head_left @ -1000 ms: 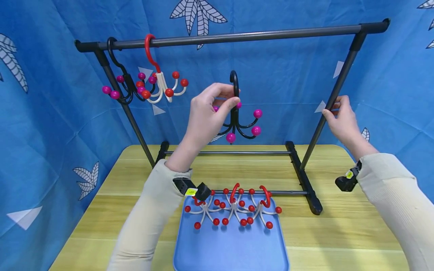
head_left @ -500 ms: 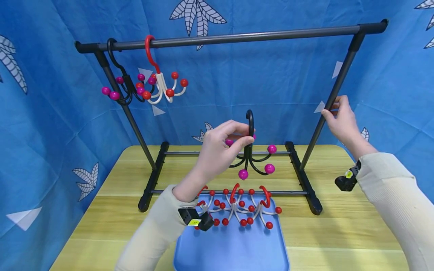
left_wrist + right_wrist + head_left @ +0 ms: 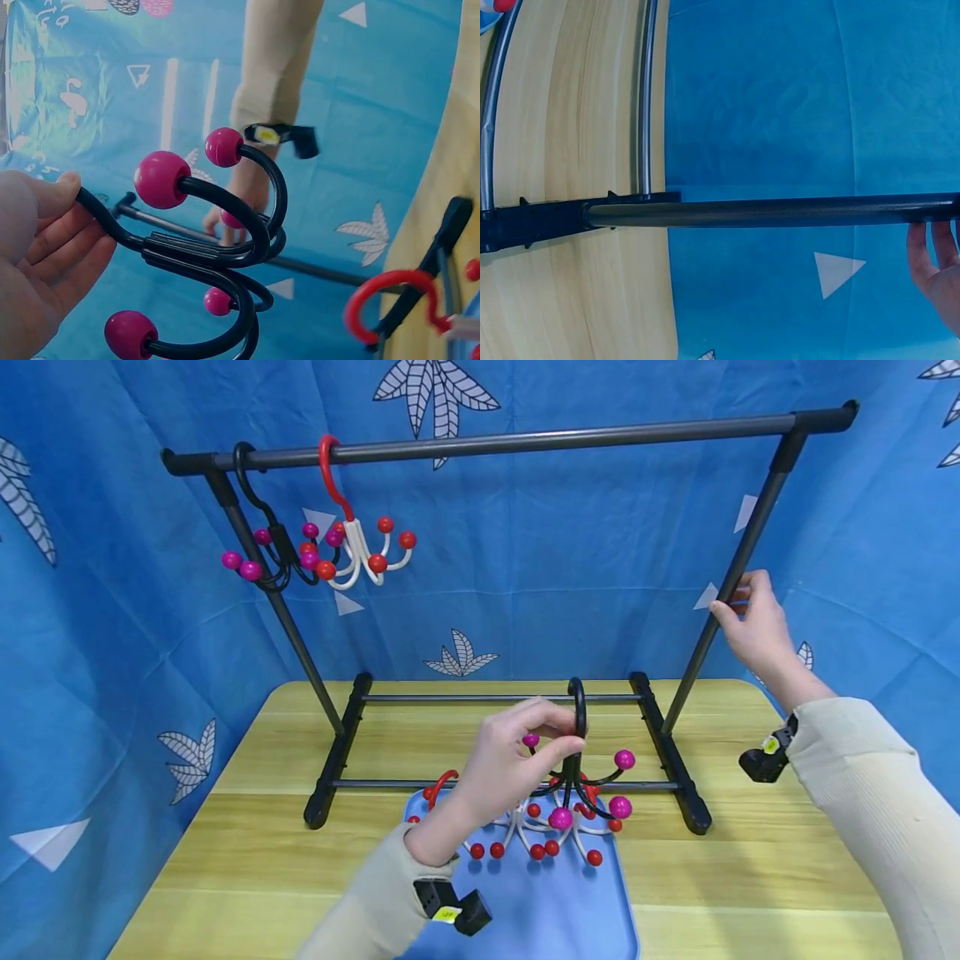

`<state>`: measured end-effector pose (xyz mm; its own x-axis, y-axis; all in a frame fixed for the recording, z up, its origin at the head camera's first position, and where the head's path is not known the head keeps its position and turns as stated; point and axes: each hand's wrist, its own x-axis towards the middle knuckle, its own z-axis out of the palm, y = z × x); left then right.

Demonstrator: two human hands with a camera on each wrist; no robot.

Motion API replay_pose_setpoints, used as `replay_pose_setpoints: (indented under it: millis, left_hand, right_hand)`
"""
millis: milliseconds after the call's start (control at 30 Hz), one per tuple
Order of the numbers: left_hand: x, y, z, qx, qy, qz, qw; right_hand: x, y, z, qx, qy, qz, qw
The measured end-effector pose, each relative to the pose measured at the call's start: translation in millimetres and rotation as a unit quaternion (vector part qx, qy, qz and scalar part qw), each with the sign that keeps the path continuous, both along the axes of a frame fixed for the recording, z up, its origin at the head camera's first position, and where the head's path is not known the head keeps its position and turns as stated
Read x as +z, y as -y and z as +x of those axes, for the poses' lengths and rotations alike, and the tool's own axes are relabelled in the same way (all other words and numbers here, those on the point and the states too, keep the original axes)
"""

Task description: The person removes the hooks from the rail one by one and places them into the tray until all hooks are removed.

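My left hand (image 3: 510, 752) pinches the hook of a black multi-arm hook hanger (image 3: 572, 768) tipped with magenta balls. It is held upright above the back of the blue tray (image 3: 555, 918). In the left wrist view, thumb and fingers of the left hand (image 3: 52, 255) meet on the stem of this black hanger (image 3: 195, 251). White hangers (image 3: 517, 822) with red hooks and red balls lie in the tray, partly hidden behind the left hand and the held hanger. At the right, my right hand (image 3: 757, 627) grips the dark rack's upright post (image 3: 742, 552), also seen as a post (image 3: 780, 211).
From the left end of the rack's top bar (image 3: 525, 442) hang a black hanger (image 3: 281, 543) with magenta balls and a white hanger (image 3: 358, 543) with a red hook. Rack feet (image 3: 671, 760) stand on the wooden table (image 3: 750, 860). A blue patterned cloth (image 3: 600, 543) hangs behind.
My left hand has moved down and to the right with the black hanger, from below the top bar to above the tray's back. The right hand stays on the post.
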<state>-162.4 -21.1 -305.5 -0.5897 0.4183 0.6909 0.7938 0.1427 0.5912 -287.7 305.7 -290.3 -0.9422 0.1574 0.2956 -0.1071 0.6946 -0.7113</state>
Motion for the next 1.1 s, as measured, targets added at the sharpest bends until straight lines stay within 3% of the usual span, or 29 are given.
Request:
replay_pose_setpoints:
  millis: [233, 600, 700, 833, 900, 1100]
  left_hand:
    - [-23.8, -7.1, 11.5, -0.026, 0.028, -0.009, 0.9992]
    - [-48.0, -15.4, 24.3, -0.083, 0.065, -0.034, 0.9938]
    - [-53.5, -16.4, 25.4, -0.101, 0.096, -0.040, 0.9894]
    - [-61.0, -16.4, 25.4, -0.109, 0.160, -0.053, 0.9798]
    - [-65.5, -16.7, 24.9, -0.102, 0.173, -0.073, 0.9769]
    - [-83.1, -19.6, 24.3, -0.086, 0.163, -0.116, 0.9760]
  right_hand:
    - [0.5, 0.1, -0.2, -0.004, 0.003, 0.000, 1.0000]
    - [1.0, 1.0, -0.3, -0.005, 0.004, -0.003, 1.0000]
    - [1.5, 1.4, -0.1, -0.005, 0.003, -0.002, 1.0000]
    - [1.9, 1.7, 0.4, -0.005, 0.004, -0.002, 1.0000]
    - [2.0, 1.7, 0.7, -0.005, 0.004, -0.002, 1.0000]
    - [1.8, 1.7, 0.7, -0.006, 0.005, -0.002, 1.0000]
